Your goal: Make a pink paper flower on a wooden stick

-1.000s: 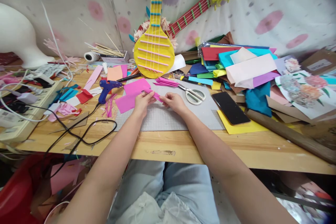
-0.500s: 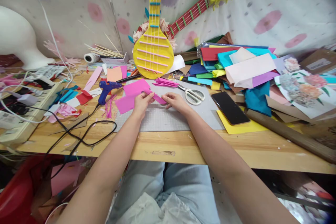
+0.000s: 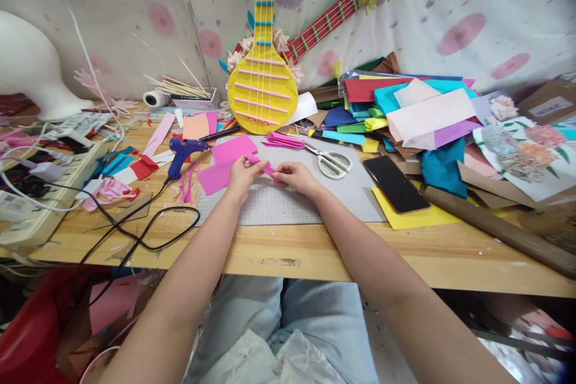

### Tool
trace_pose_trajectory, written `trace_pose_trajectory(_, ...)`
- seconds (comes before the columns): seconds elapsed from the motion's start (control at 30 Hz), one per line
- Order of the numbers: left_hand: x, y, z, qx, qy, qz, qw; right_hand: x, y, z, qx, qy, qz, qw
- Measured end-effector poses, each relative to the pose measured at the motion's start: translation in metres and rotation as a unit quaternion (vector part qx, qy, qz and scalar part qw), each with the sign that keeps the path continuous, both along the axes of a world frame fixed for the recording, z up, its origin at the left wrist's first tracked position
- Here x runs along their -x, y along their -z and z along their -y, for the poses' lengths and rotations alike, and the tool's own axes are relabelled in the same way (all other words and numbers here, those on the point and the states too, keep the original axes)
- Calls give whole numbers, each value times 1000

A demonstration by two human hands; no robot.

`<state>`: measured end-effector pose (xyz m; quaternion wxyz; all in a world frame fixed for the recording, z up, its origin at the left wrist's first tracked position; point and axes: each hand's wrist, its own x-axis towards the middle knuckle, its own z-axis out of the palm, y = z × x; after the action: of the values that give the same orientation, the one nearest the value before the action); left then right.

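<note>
Our left hand [image 3: 243,179] and right hand [image 3: 296,179] pinch tight on a narrow, bright-pink paper strip [image 3: 267,169]. It looks light and bendy; we'd hold its ends gently.

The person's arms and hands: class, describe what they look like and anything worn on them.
The left forearm and right forearm are bare, with no sleeve, watch or bracelet showing. The left hand and right hand are ungloved, five-fingered human hands, with no ring visible. Fingernail details are too small to make out.
</note>
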<state>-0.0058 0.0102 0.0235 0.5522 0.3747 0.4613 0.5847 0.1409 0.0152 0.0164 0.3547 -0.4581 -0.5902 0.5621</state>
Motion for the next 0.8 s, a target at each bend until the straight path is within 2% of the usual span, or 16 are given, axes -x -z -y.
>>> trace_pose_trajectory(0.2, 5, 1, -3, 2, -27, 24, 999, 0, -2, 0, 11, -22, 4, 1000)
trace_pose_trajectory(0.47, 16, 1, -6, 20, 25, 39, 999, -4, 0, -3, 34, -23, 1, 999)
trace_pose_trajectory(0.67, 22, 1, -7, 53, -16, 12, 998, -7, -1, -2, 35, -34, 0, 999)
trace_pose_trajectory(0.8, 22, -1, -6, 52, -10, 13, 999, -8, -3, -2, 41, -45, -2, 998)
